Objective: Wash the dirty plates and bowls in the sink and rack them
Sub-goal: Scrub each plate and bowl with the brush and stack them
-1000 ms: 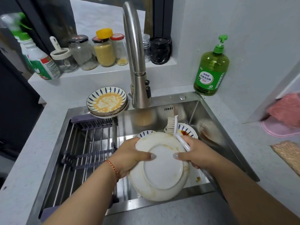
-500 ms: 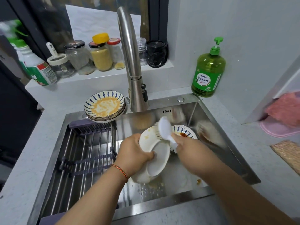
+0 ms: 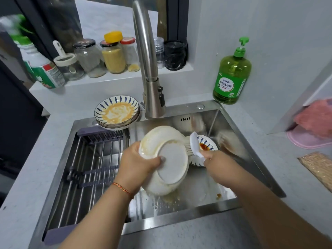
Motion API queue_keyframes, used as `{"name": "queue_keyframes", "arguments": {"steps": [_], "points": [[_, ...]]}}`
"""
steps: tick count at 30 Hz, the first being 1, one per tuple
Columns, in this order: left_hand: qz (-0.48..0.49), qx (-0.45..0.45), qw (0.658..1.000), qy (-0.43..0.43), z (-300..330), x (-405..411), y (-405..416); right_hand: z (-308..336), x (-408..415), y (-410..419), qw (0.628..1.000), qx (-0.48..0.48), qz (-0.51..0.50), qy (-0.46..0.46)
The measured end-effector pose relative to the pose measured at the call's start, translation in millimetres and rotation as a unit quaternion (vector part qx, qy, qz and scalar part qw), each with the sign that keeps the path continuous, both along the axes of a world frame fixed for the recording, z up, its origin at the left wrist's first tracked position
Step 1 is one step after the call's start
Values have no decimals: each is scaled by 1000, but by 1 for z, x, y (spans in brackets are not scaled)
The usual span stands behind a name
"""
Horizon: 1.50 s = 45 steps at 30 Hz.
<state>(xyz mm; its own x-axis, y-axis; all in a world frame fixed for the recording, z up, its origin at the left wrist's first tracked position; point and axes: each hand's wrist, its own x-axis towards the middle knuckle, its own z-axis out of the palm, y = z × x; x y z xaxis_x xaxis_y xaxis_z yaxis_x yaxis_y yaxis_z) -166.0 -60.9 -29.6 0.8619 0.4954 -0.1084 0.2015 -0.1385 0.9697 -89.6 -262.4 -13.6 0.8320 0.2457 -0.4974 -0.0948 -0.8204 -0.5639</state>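
Observation:
My left hand (image 3: 139,163) grips a white plate (image 3: 170,162) by its left rim, tilted on edge over the steel sink (image 3: 251,159), its underside facing me. Orange residue smears the plate's rim. My right hand (image 3: 218,163) holds a white dish brush (image 3: 195,146), its bristles pressed against the plate's right edge. Behind the brush, a blue-patterned dish (image 3: 206,145) with red sauce lies in the sink. A stack of blue-patterned plates (image 3: 116,112), the top one coated in orange sauce, sits at the sink's back left corner.
A metal drying rack (image 3: 89,168) spans the sink's left half. The tall faucet (image 3: 149,69) rises behind the plate. A green soap bottle (image 3: 231,76) stands at the back right. Jars (image 3: 113,54) line the ledge. A pink cloth (image 3: 316,123) lies at right.
The plate has been tipped from flat to on edge and lifted slightly. My right hand has brought the brush round against the plate's right side.

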Motion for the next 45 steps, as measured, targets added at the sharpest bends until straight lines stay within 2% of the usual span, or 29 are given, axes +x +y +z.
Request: {"name": "queue_keyframes", "arguments": {"steps": [2, 4, 8, 11, 13, 16, 18, 20, 22, 25, 28, 31, 35, 36, 38, 39, 40, 42, 45], "points": [[13, -43, 999, -7, 0, 0, 6, -4, -9, -6, 999, 4, -26, 48], [10, -48, 999, -11, -2, 0, 6, 1, -12, -6, 998, 17, -33, 56], [-46, 29, 999, -1, -7, 0, -5, 14, 1, 11, 997, 12, 39, -59], [-62, 65, 996, 1, -9, 1, -12, 20, -1, 27, 980, -44, 119, -154], [-59, 62, 996, 1, -9, 1, -10, 18, 2, 25, 971, -80, 137, -179], [-3, -11, 1000, -11, -7, -1, -1, 12, 12, 9, 990, -75, 87, -85], [47, -89, 995, -26, -6, 2, 8, -2, 7, 0, 989, -94, 110, -38], [75, -146, 986, -40, -6, 4, 14, -19, -2, -6, 986, -103, 123, -38], [86, -190, 977, -51, -7, 6, 15, -26, -5, -13, 993, -71, 81, -43], [94, -228, 968, -54, -10, 8, 15, -18, -1, -16, 993, -45, 41, -98], [91, -231, 968, -49, -14, 12, 11, 0, -1, -4, 986, -44, 52, -152], [72, -226, 971, -36, -15, 17, 1, 10, -10, 22, 970, -88, 125, -190], [75, -236, 968, -32, -14, 21, -5, 4, -32, 32, 955, -121, 193, -191], [80, -238, 967, -33, -14, 20, -2, 2, -36, 27, 948, -130, 204, -207], [81, -240, 967, -37, -14, 19, 5, -1, -44, 17, 919, -147, 217, -294], [72, -235, 969, -38, -14, 18, 6, -1, -42, 16, 918, -152, 186, -315], [59, -227, 971, -36, -14, 18, 5, 1, -36, 17, 926, -148, 156, -311], [36, -221, 974, -26, -15, 18, 1, 6, -21, 24, 951, -139, 142, -236], [42, -235, 971, -27, -14, 22, 0, 6, -15, 33, 948, -119, 183, -231]]}}
